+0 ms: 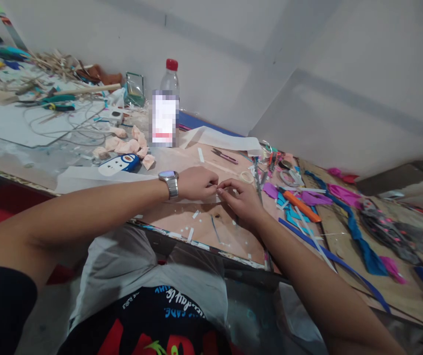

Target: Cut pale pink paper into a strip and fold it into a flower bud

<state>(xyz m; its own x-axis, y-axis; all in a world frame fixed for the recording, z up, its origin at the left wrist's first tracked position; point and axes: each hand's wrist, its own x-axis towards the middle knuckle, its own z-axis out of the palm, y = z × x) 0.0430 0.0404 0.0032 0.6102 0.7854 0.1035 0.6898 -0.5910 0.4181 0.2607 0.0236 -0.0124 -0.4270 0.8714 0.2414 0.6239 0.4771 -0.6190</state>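
Note:
Over the wooden tabletop [233, 241], my left hand [197, 183] and my right hand [241, 201] meet fingertip to fingertip. Both are closed in a pinch, and whatever lies between the fingers is too small to make out. A metal watch [170, 183] is on my left wrist. Beyond the hands lie a small pair of scissors [225, 156] and a white paper strip [200, 155]. Close behind my right hand is a pale ring, like a tape roll [247, 176]. Small white paper scraps [195, 214] are scattered on the near side.
A lit phone [164, 121] leans on a red-capped bottle [170, 79]. To the left lie crumpled peach pieces [128, 145], a blue-white power strip [120, 163], pliers [61, 98] and sticks. Right of my hands are an orange cutter [302, 206] and blue strips [359, 241].

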